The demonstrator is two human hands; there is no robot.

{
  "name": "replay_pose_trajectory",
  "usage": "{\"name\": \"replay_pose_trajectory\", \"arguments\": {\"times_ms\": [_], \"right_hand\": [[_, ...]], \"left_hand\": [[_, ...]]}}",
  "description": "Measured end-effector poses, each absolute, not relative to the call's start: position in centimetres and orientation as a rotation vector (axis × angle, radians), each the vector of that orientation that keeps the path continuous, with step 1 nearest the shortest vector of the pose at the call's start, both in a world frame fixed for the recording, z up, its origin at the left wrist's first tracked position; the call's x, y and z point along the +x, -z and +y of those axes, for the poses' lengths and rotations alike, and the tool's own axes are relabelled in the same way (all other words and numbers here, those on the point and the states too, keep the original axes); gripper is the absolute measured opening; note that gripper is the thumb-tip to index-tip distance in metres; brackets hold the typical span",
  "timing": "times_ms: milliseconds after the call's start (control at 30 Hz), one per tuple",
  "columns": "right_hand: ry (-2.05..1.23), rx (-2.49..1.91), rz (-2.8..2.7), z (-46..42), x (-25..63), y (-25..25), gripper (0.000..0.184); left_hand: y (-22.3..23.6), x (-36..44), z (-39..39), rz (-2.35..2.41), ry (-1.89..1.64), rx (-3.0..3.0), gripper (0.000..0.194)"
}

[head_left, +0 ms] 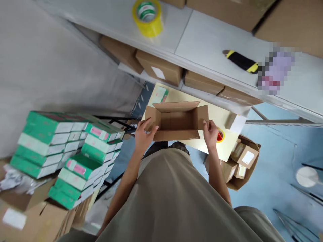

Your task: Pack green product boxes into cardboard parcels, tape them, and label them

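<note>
An open cardboard box, with nothing visible inside it, sits in front of me at the pale yellow table. Its flaps are folded outward. My left hand grips the left end flap, with its thumb and fingers apart around the cardboard. At the opposite end, my right hand pinches the right flap between thumb and curled fingers. A yellow-edged tape roll with a red core lies just beside my right hand. Beyond the box, a small green and white box rests on the table.
Stacked green and white boxes stand at left. A large carton with small brown boxes is at right. The shelf above holds a yellow tape roll, a black and yellow cutter and cartons; more cartons sit beneath.
</note>
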State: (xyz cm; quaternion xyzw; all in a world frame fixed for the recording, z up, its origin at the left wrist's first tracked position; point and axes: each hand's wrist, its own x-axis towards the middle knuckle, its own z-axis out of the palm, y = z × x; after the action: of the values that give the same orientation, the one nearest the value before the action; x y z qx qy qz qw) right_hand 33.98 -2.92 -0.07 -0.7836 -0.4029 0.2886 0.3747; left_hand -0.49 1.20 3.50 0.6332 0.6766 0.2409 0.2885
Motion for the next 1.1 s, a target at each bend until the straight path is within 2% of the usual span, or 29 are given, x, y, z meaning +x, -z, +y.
{"name": "replay_pose_trajectory", "arguments": {"times_ms": [233,400,700,900,1100], "right_hand": [[-0.715,-1.959,-1.12,-4.0,30.3,-0.6,0.055],[-0.72,-1.915,-1.179,-4.5,24.4,-3.6,0.056],[-0.765,-1.614,-1.445,-4.2,3.0,-9.9,0.053],[-1.009,-1.386,-1.552,-2.6,-10.9,-10.8,0.056],[-1.02,-1.317,-1.784,0.7,-17.7,-10.8,0.065]], "left_hand": [[-5.5,-4.0,-4.3,1.921,-0.782,1.493,0.045],[-6.6,-9.4,-6.7,1.926,-1.113,1.311,0.037],[-8.8,-28.5,-16.4,2.015,-1.576,0.955,0.035],[-7.3,-37.9,-22.3,2.042,-1.737,0.623,0.044],[-2.9,-40.7,-25.3,1.906,-1.675,0.519,0.057]]}}
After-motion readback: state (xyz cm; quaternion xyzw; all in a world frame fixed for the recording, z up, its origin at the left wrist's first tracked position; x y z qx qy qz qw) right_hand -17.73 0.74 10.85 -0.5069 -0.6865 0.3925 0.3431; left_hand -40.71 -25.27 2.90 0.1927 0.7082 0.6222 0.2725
